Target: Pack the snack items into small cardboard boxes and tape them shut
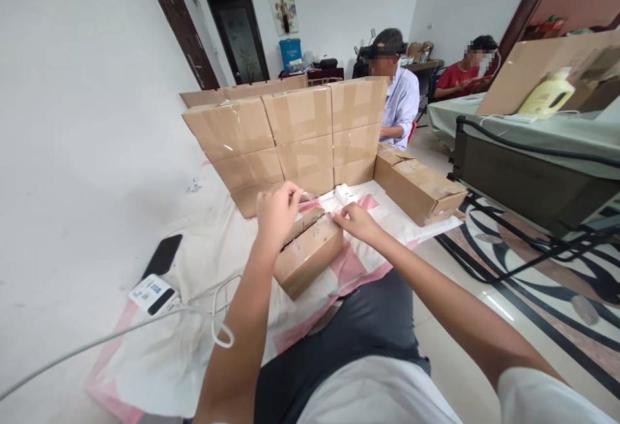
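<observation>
A small brown cardboard box [310,253] lies on the cloth in front of me, with a dark gap along its top between the flaps. My left hand [278,214] is raised over the box's far left side, thumb and fingers pinched together. By its fingertips shows a thin, clear, shiny bit, too small to name for sure. At the box's far right corner, my right hand [357,222] has its thumb and fingers closed in a pinch against the top edge. Whatever lies between those fingertips is hidden. Just beyond that hand sits a small white object [344,194].
A wall of taped cardboard boxes [303,114] stands behind the work area. Rightward lies a longer carton [419,182]. A black phone [163,256] and a white device [152,295] with a cable [97,341] are at left. Two people sit beyond.
</observation>
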Tool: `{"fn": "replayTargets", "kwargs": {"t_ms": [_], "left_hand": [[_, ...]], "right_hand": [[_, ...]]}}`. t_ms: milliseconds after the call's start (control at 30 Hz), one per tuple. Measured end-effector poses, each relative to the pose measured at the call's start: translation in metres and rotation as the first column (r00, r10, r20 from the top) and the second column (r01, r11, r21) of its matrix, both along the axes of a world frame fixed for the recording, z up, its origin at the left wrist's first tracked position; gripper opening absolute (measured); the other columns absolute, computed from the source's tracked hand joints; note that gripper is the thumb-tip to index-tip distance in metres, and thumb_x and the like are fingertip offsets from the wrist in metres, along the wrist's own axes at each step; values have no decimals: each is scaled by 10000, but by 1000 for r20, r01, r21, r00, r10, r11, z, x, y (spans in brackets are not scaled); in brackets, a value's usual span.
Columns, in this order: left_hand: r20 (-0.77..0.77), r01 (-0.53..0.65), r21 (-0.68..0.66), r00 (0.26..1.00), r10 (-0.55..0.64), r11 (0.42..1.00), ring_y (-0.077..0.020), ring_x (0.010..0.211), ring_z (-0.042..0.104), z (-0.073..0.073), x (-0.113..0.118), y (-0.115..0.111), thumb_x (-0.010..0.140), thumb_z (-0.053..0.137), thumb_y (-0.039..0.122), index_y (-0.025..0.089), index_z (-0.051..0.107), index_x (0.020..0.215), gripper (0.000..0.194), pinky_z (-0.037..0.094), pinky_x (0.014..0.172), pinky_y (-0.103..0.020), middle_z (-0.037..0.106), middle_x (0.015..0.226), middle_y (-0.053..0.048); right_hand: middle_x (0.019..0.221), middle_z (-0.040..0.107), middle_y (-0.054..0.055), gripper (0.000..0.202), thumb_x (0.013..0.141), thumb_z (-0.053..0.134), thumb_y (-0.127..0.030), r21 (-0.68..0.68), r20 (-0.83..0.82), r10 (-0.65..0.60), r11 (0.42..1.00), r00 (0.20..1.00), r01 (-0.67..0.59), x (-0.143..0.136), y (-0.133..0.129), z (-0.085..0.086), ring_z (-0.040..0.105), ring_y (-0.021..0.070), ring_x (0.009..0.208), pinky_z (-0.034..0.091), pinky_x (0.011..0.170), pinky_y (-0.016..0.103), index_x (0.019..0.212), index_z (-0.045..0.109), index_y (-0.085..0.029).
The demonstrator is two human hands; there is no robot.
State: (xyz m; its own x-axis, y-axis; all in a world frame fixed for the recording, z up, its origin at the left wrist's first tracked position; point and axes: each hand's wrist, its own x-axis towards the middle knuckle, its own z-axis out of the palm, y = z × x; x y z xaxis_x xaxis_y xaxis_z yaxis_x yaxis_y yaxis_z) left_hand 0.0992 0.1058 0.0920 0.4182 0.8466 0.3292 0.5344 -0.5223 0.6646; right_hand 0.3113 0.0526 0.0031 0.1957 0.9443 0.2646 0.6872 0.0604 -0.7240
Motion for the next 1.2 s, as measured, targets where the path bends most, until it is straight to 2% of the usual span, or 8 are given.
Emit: {"fn": "replayTargets", "kwargs": {"t_ms": [100, 200, 400, 533, 667, 933, 1033, 1200], "left_hand": [[-30, 131, -64, 991, -133, 989, -220, 843, 649, 5, -4, 15, 889, 537, 418, 207, 630, 817, 241, 460, 793, -323, 716, 837, -47], [-64, 293, -168, 950, -307, 941, -182, 773, 633, 0, 0, 31, 837, 565, 416, 193, 638, 767, 246, 464, 728, -281, 704, 798, -25], [-104, 413, -353, 875, -473, 840, -172, 711, 609, -13, 14, 48, 765, 656, 477, 181, 667, 732, 299, 475, 691, -286, 693, 732, -20], [-76, 441, -440, 850, -522, 782, -172, 728, 626, -21, 20, 56, 727, 701, 497, 167, 679, 724, 331, 475, 711, -290, 698, 727, -25], [-33, 438, -476, 858, -513, 763, -190, 795, 660, -30, 25, 66, 684, 770, 519, 156, 680, 751, 380, 484, 752, -303, 728, 796, -55], [3, 402, -442, 895, -447, 802, -174, 727, 651, -63, 37, 74, 673, 807, 560, 164, 635, 746, 438, 473, 680, -287, 722, 782, -62], [-30, 359, -393, 915, -402, 847, -169, 733, 650, -73, 40, 73, 680, 795, 525, 173, 624, 751, 398, 465, 671, -275, 719, 789, -51], [-195, 212, -286, 942, -274, 934, -190, 745, 648, -73, 42, 72, 640, 814, 452, 182, 662, 730, 323, 419, 653, -275, 722, 769, -33]], "right_hand": [[1344, 639, 145, 389, 935, 589, -389, 189, 68, 123, 973, 990, -134, 1, 0, -14, 574, 305, 1275, 410, 1126, 453, 1254, 687, -189], [1537, 519, 148, 491, 968, 538, -330, 220, 121, 270, 931, 955, -291, -1, 5, -27, 460, 298, 1446, 348, 1195, 496, 1442, 592, -216], [1537, 522, 160, 386, 945, 562, -279, 171, 80, 295, 937, 952, -305, 3, 17, -49, 413, 328, 1489, 304, 1210, 560, 1290, 723, -218], [1509, 551, 126, 377, 959, 541, -356, 169, -168, 303, 946, 938, -275, 5, 22, -63, 391, 298, 1505, 258, 1247, 529, 1250, 746, -232], [1467, 595, 75, 448, 987, 469, -506, 183, -442, 302, 952, 845, -244, 0, 28, -71, 341, 246, 1529, 179, 1290, 459, 1205, 765, -249], [1499, 557, 63, 695, 923, 407, -780, 187, -651, 229, 972, 724, -140, -11, 35, -85, 433, 266, 1442, 195, 1279, 451, 1203, 751, -245], [1459, 569, 73, 602, 885, 538, -729, 202, -646, 241, 969, 725, -142, -12, 34, -84, 414, 255, 1455, 196, 1279, 407, 1147, 772, -240], [1358, 608, 53, 345, 823, 661, -462, 202, -637, 241, 969, 732, -143, -16, 33, -81, 400, 257, 1447, 195, 1277, 420, 1078, 785, -265]]}}
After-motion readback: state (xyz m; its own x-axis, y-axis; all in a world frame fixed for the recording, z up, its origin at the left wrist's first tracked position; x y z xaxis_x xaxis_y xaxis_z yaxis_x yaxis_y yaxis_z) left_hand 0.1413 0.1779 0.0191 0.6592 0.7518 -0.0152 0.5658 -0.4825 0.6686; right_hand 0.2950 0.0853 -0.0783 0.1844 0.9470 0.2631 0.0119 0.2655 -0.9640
